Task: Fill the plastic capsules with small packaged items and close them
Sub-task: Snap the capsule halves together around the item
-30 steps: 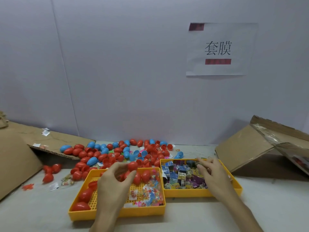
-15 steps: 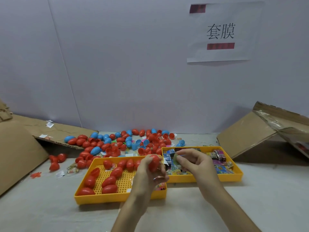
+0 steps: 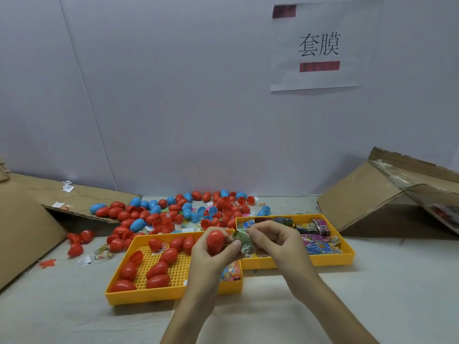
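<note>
Above the perforated yellow tray (image 3: 161, 294), holds red capsule (image 3: 215, 240) clamped in left grip (image 3: 211, 260), pinches green packet (image 3: 245, 242) in right grip (image 3: 278, 244) just beside, presumably for loading.

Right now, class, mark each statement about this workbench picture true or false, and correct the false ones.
1. The left hand holds a red capsule. True.
2. The right hand pinches a blue capsule. False: it pinches a green packet.
3. The right tray holds small packets. True.
4. The capsules lying in the left tray are blue. False: they are red.
</note>
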A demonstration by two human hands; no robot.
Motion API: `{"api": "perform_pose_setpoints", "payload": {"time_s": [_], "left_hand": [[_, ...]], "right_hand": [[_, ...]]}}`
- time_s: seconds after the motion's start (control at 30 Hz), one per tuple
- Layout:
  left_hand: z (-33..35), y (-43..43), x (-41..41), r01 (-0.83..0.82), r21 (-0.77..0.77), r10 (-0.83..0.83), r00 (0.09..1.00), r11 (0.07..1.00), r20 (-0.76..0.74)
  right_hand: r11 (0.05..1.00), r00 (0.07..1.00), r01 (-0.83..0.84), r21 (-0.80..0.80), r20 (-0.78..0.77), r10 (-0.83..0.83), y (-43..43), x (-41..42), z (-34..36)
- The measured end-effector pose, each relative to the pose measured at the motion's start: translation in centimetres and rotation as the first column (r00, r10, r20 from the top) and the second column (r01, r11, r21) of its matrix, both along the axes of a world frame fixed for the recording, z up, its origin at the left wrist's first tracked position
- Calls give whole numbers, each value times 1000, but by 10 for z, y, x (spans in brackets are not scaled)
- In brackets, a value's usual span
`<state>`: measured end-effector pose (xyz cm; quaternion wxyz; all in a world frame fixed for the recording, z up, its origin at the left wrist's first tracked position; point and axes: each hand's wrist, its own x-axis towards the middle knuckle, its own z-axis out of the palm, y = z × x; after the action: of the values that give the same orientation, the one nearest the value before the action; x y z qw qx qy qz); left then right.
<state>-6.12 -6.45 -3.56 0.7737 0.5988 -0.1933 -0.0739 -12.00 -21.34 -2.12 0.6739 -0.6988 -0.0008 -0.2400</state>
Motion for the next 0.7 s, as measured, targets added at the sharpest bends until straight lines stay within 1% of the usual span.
{"api": "perform_pose_setpoints", "payload": {"time_s": [0.1,0.2,0.37,0.57,0.63,0.7], "left_hand": [[0,2,1,-12,-9,12,1000,1000,-9],[1,4,1,6,-19,-6,1000,1000,-13],[4,4,-2,37,-29,-38,999,999,-19],[5,4,-2,60,-80,-63,997,995,-41],[6,4,-1,60,-92,-64,997,994,-45],[5,5,-1,52,-80,-56,997,995,-45]], "right_hand": [[996,999,-33,-86,-47,29,0,-1,1],[994,998,-30,-109,-62,23,1,1,-1],[999,998,-19,-49,-63,15,-2,1,-3],[995,994,-55,86,-87,63,-3,2,-3],[995,994,-49,91,-92,57,-4,1,-3],[998,995,-26,65,-93,32,-4,1,-3]]}}
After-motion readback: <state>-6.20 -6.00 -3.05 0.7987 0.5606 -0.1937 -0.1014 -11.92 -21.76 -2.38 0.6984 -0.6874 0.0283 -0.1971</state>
